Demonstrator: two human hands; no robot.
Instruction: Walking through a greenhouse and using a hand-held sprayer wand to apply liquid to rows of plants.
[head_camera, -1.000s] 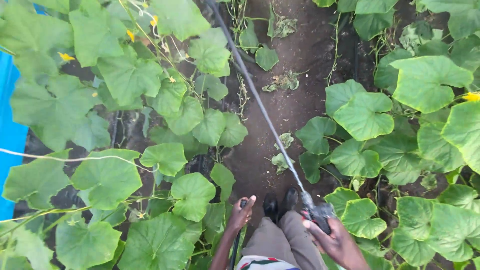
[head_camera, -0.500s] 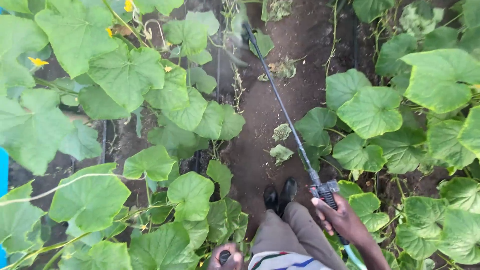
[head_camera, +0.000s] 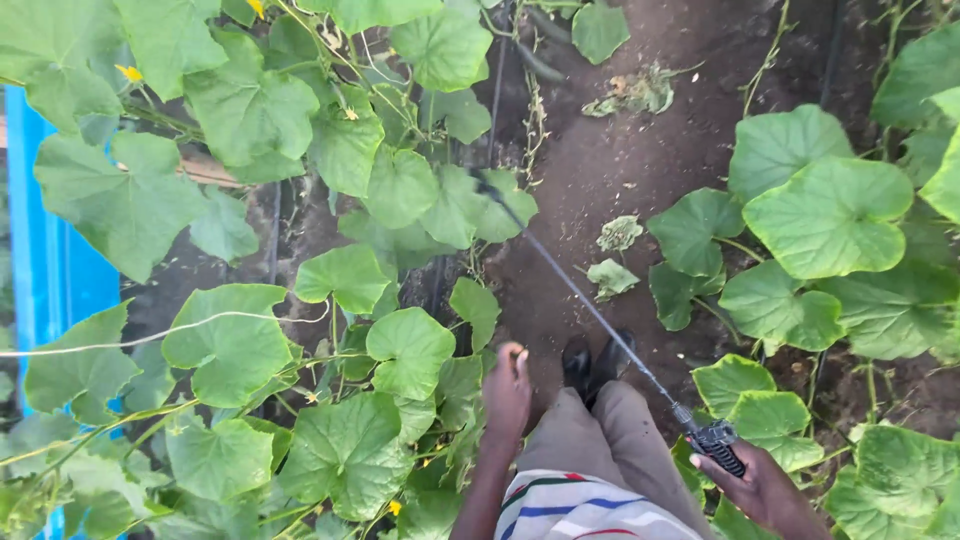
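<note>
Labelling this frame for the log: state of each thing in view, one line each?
Right hand: closed on the spray wand's handle.
Spray wand: held, slanting up and left, tip among the leaves.
Left hand: empty, fingers curled, beside the vine leaves.
Vine leaves: green, broad, some yellow flowers.
Soil path: dark, bare, a few wilted leaves.
Shoes: standing on the soil.

My left hand (head_camera: 507, 388) hangs loosely curled beside my thigh, arm straight down. My right hand (head_camera: 762, 487) is clenched, wrist angled forward.

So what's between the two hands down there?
In the head view, the person's legs in tan trousers and black shoes lie between the left hand and the right hand, which holds the sprayer wand.
</note>
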